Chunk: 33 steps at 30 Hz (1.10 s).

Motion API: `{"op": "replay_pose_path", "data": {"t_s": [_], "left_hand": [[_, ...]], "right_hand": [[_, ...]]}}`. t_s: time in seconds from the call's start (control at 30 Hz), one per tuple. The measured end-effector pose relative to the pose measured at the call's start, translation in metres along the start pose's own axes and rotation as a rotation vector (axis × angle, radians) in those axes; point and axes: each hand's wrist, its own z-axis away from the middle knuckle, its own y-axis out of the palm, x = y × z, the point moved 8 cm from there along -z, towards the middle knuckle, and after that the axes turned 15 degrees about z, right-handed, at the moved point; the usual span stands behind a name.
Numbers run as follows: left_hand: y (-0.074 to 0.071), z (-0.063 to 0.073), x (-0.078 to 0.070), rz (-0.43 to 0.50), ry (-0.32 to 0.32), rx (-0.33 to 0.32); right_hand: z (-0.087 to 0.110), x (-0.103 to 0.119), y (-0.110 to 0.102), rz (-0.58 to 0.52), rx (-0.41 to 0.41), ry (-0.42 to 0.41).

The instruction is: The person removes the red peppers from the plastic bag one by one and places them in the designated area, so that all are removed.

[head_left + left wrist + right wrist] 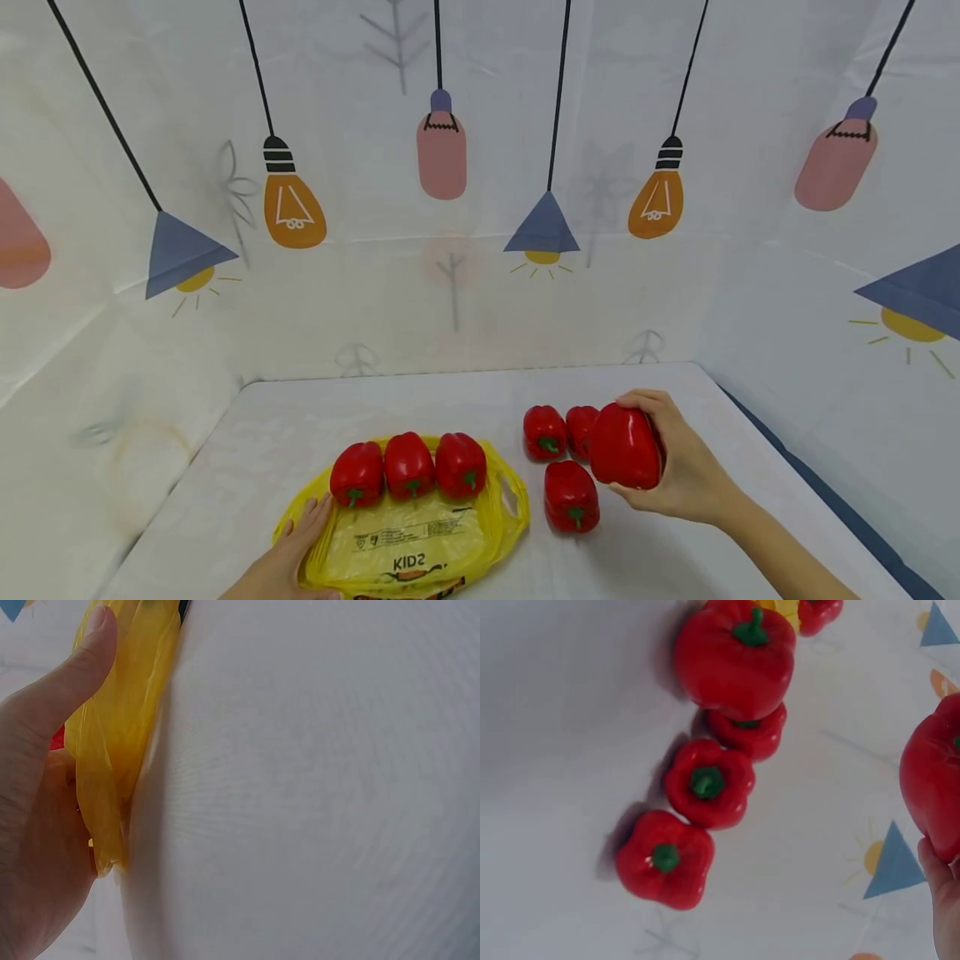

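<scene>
Head, right-wrist views (peppers (572, 497) shared)

The red peppers (572, 497) looked smooth and glossy, the yellow bag (352, 542) at left thin, crinkled, shiny plastic. The white tabletop (255, 458) looked matt, the far wall covering (498, 317) lightly creased.

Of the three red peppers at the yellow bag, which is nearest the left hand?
The leftmost pepper in the head view, beside the left hand; the middle pepper and right-end pepper sit farther off.
</scene>
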Motion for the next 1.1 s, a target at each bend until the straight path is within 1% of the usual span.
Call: {"op": "replay_pose_path", "data": {"t_s": [0.1,0.3,0.4,0.5,0.57,0.7,0.8,0.9,1.0,1.1], "left_hand": [[0.000,0.000,0.000,-0.002,0.017,0.000],[-0.001,0.000,0.002,0.002,-0.003,0.002],[-0.001,0.001,0.002,0.003,-0.023,-0.002],[-0.001,0.002,0.002,-0.003,-0.045,-0.003],[-0.001,0.003,0.002,-0.009,-0.053,-0.003],[0.000,0.002,-0.001,-0.013,-0.017,-0.007],[0.000,0.002,-0.003,-0.018,0.013,-0.008],[0.001,0.001,-0.003,-0.021,0.018,-0.003],[0.001,0.001,-0.004,-0.020,0.015,0.002],[0.002,0.001,-0.004,-0.012,0.009,0.010]], "right_hand": [[0.004,-0.004,-0.001,0.029,0.002,0.005],[0.011,-0.011,0.001,0.082,0.006,0.011],[0.014,-0.017,0.007,0.117,0.010,0.011],[0.019,-0.025,0.016,0.133,0.041,0.037],[0.024,-0.032,0.024,0.150,0.088,0.068],[0.038,-0.045,0.043,0.184,0.232,0.131],[0.047,-0.053,0.057,0.173,0.344,0.169],[0.052,-0.056,0.068,0.126,0.427,0.188],[0.053,-0.055,0.077,0.075,0.492,0.189],[0.053,-0.055,0.084,0.069,0.543,0.173]]}}
